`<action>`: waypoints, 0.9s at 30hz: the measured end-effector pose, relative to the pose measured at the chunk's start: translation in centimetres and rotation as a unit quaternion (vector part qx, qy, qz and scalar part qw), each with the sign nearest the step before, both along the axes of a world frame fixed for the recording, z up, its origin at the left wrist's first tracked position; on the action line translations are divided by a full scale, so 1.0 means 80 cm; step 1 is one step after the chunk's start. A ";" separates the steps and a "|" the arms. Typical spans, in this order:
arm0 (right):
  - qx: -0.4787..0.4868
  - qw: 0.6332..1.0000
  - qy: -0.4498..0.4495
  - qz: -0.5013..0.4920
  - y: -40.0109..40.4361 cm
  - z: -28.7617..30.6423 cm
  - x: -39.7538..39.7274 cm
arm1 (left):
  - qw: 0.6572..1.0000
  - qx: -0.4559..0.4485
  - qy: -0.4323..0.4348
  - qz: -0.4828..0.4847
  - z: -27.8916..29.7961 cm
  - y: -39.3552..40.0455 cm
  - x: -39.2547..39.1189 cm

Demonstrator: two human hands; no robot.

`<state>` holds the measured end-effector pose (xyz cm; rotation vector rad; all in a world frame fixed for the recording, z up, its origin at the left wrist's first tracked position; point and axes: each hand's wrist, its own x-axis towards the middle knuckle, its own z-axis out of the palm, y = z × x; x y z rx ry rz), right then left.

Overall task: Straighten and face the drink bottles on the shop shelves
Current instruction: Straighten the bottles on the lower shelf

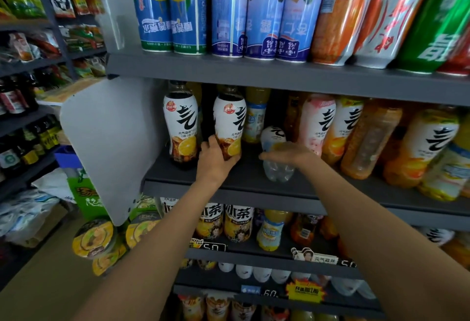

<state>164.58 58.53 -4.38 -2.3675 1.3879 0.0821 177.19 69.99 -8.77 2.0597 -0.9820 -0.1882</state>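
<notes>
On the middle shelf (229, 181) my left hand (216, 158) grips the lower part of a dark tea bottle with a white label and an orange slice (230, 119). A matching bottle (181, 122) stands upright just left of it. My right hand (287, 155) holds a clear bottle with a white label (276, 147) around its middle; the bottle tilts back, its base toward me. Pink (315, 122) and orange (340, 130) bottles of the same brand stand to the right, leaning slightly.
Tall blue, orange and green cans (229, 10) fill the shelf above. Lower shelves hold tea bottles (237, 224) and price tags. A grey side panel (106, 142) closes the shelf's left end. Snack shelves (38, 41) and round noodle bowls (94, 236) lie at the left.
</notes>
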 end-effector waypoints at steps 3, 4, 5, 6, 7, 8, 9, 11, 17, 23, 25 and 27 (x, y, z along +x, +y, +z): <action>0.062 0.993 -0.097 -0.042 -0.001 -0.010 -0.012 | 1.000 0.011 0.000 -0.023 0.003 0.005 0.005; 0.079 0.983 -0.156 -0.061 -0.001 -0.015 -0.019 | 0.999 0.011 0.000 -0.031 0.004 0.006 0.006; 0.108 0.965 -0.224 -0.085 0.000 -0.021 -0.025 | 0.999 0.010 -0.001 -0.037 0.005 0.008 0.008; 0.143 0.941 -0.285 -0.110 0.002 -0.027 -0.032 | 0.999 0.011 -0.003 -0.042 0.006 0.009 0.009; 0.169 0.919 -0.334 -0.126 0.007 -0.033 -0.038 | 0.999 0.013 -0.005 -0.045 0.006 0.010 0.010; 0.178 0.903 -0.368 -0.129 0.012 -0.039 -0.043 | 0.999 0.017 -0.007 -0.046 0.007 0.010 0.011; 0.175 0.893 -0.395 -0.125 0.018 -0.044 -0.046 | 0.999 0.019 -0.009 -0.047 0.007 0.010 0.011; 0.158 0.877 -0.440 -0.113 0.026 -0.052 -0.047 | 0.999 0.021 -0.010 -0.047 0.008 0.011 0.010; 0.068 0.873 -0.476 -0.082 0.033 -0.067 -0.033 | 0.998 0.023 -0.006 -0.052 0.005 0.012 0.009; -0.006 0.901 -0.424 -0.095 0.030 -0.067 -0.021 | 0.998 0.020 0.000 -0.061 0.005 0.013 0.012; -0.021 0.902 -0.419 -0.102 0.032 -0.066 -0.018 | 0.998 0.003 0.001 -0.056 0.000 0.015 0.008; -0.039 0.900 -0.421 -0.108 0.038 -0.066 -0.014 | 0.999 -0.022 -0.001 -0.032 -0.007 0.018 -0.001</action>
